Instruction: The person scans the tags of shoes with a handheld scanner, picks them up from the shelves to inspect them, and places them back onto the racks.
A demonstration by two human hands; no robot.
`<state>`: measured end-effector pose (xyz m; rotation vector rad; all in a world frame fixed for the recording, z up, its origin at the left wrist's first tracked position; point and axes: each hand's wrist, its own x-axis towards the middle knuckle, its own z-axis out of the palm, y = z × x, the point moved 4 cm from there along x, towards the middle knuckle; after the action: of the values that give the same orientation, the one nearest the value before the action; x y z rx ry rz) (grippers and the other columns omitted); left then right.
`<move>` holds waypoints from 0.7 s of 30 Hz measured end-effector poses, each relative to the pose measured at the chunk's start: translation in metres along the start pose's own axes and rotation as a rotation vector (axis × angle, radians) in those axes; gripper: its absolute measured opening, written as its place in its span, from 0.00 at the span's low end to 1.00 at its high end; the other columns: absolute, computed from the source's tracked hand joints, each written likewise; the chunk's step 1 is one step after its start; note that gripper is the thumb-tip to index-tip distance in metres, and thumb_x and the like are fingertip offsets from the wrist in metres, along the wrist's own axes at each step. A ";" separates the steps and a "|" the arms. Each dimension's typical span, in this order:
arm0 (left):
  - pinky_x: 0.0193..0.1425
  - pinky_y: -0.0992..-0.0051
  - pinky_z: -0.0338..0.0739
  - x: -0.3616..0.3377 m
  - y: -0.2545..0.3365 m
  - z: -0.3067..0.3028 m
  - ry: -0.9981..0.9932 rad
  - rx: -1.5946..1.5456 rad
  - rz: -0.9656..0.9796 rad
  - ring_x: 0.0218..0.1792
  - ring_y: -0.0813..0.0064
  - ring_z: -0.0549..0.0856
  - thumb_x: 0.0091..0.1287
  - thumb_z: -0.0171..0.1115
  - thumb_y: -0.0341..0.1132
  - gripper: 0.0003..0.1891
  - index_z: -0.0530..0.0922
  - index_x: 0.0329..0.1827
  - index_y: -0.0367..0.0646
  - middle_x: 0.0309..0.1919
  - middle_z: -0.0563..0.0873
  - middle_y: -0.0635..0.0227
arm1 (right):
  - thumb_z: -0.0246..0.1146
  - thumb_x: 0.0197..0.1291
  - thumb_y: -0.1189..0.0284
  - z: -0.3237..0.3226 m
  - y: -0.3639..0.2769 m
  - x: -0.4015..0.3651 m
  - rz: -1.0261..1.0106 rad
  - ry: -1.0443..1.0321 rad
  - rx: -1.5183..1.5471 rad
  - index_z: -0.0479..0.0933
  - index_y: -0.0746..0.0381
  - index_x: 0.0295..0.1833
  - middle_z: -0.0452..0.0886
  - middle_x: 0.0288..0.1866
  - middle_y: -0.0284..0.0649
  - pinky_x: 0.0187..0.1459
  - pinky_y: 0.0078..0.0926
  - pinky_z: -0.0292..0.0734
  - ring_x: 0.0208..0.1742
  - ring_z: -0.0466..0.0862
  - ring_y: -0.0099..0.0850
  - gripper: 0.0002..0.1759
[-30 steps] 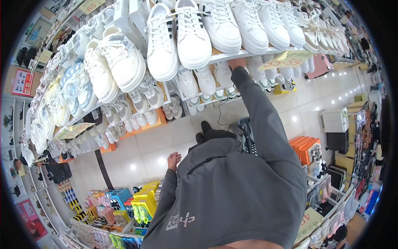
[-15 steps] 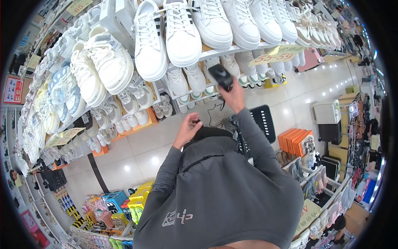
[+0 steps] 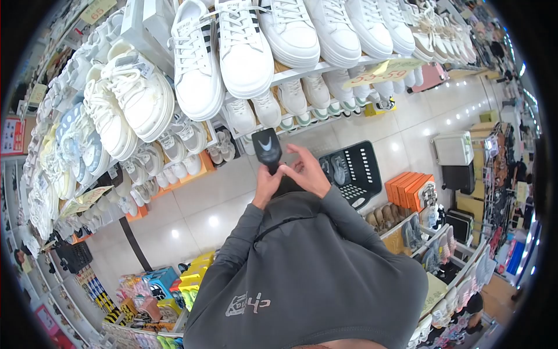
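Note:
A black handheld device (image 3: 267, 149) with a pale curved mark is held upright in front of my body. My left hand (image 3: 268, 185) is wrapped round its lower end. Close beside it on the right is my right hand (image 3: 308, 171), its fingers apart and its thumb near the device's lower end. Just beyond the device, white shoes (image 3: 239, 114) line the lower shelf, and larger white sneakers with black stripes (image 3: 244, 52) stand on the shelf above.
A black basket (image 3: 363, 168) with grey shoes in it sits on the tiled floor at the right. Orange shoeboxes (image 3: 410, 191) stand beyond it. A price sign (image 3: 383, 72) hangs at the shelf edge. Yellow boxes (image 3: 196, 273) are at the lower left.
The black device has moved left and down, from my right hand into my left. My right hand has come down beside it and opened. More of the basket shows.

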<state>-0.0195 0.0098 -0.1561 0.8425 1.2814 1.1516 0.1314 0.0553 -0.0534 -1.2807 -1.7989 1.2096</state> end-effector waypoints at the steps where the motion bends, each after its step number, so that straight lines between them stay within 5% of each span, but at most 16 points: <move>1: 0.55 0.73 0.79 0.000 0.006 -0.004 0.044 -0.066 0.016 0.47 0.78 0.84 0.72 0.66 0.25 0.13 0.77 0.57 0.37 0.46 0.83 0.70 | 0.74 0.63 0.66 -0.007 0.009 -0.003 0.021 -0.001 0.018 0.71 0.65 0.71 0.78 0.58 0.47 0.40 0.31 0.80 0.38 0.83 0.32 0.34; 6: 0.56 0.71 0.79 0.002 0.018 -0.025 0.211 -0.438 0.073 0.45 0.73 0.84 0.74 0.64 0.24 0.09 0.74 0.53 0.41 0.43 0.80 0.70 | 0.71 0.66 0.68 -0.053 0.123 -0.036 0.120 0.307 -0.374 0.75 0.66 0.65 0.78 0.52 0.51 0.50 0.36 0.80 0.49 0.82 0.41 0.25; 9: 0.62 0.67 0.76 0.006 0.013 -0.037 0.222 -0.634 0.056 0.48 0.73 0.82 0.78 0.61 0.28 0.05 0.74 0.50 0.43 0.41 0.79 0.69 | 0.66 0.71 0.59 -0.072 0.189 -0.068 0.167 0.347 -0.624 0.75 0.68 0.64 0.79 0.58 0.55 0.57 0.44 0.77 0.55 0.81 0.53 0.27; 14: 0.70 0.62 0.73 0.008 0.022 -0.039 0.188 -0.783 0.051 0.49 0.71 0.80 0.82 0.56 0.39 0.08 0.74 0.48 0.44 0.40 0.79 0.67 | 0.56 0.75 0.46 -0.061 0.281 -0.100 0.594 -0.027 -0.522 0.74 0.72 0.64 0.86 0.46 0.56 0.55 0.42 0.78 0.50 0.86 0.51 0.36; 18: 0.73 0.57 0.70 0.014 0.016 -0.035 0.191 -0.745 0.008 0.50 0.67 0.80 0.84 0.53 0.43 0.11 0.73 0.50 0.43 0.40 0.80 0.65 | 0.51 0.77 0.42 -0.045 0.265 -0.100 0.869 -0.062 -0.188 0.73 0.72 0.64 0.88 0.38 0.52 0.51 0.40 0.80 0.43 0.90 0.43 0.39; 21: 0.74 0.55 0.70 0.021 0.019 -0.031 0.172 -0.721 -0.051 0.50 0.66 0.79 0.84 0.53 0.43 0.12 0.72 0.52 0.43 0.42 0.79 0.64 | 0.51 0.77 0.41 -0.047 0.240 -0.091 0.893 -0.033 -0.131 0.73 0.72 0.64 0.88 0.39 0.50 0.50 0.37 0.81 0.42 0.90 0.41 0.40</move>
<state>-0.0547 0.0307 -0.1483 0.1787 0.9025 1.5277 0.2934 0.0125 -0.2531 -2.2747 -1.3404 1.5608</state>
